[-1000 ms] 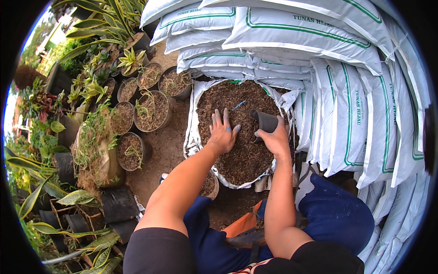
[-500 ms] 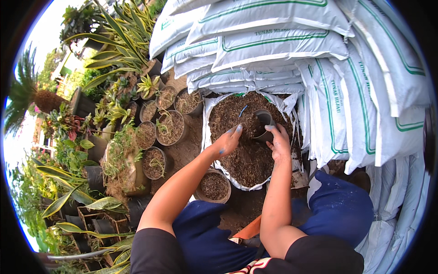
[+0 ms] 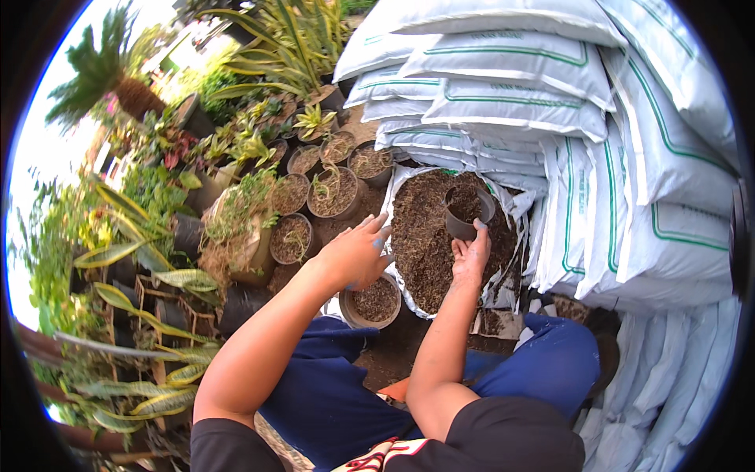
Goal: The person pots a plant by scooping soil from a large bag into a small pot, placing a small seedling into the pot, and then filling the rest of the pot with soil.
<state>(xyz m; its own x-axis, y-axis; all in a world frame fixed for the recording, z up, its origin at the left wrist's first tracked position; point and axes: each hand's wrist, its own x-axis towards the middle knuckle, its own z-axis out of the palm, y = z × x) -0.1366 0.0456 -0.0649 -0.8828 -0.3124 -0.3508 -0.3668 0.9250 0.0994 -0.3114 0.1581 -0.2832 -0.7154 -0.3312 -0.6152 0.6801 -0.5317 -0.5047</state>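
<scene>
A small black plant pot (image 3: 485,214) with dark soil in it is held over the open white sack (image 3: 506,271) of brown potting soil (image 3: 425,252). My right hand (image 3: 472,253) grips the pot's near side, thumb at the rim. Off to the left of the sack, my left hand (image 3: 355,250) holds nothing, its fingers stretched apart. It hovers above a larger round pot (image 3: 346,308) filled with soil, just outside the sack. Greyish smudges mark the fingers of both hands.
Stacked white bags (image 3: 511,102) with green lines rise behind and to the right of the sack. Several pots (image 3: 334,212) with drooping seedlings stand on the left, beside leafy potted plants (image 3: 181,279). My bent knees in blue trousers (image 3: 543,354) flank the near side.
The pot has turned more upright and now shows soil inside. My left hand has moved away from the soil to the left. The head view has shifted.
</scene>
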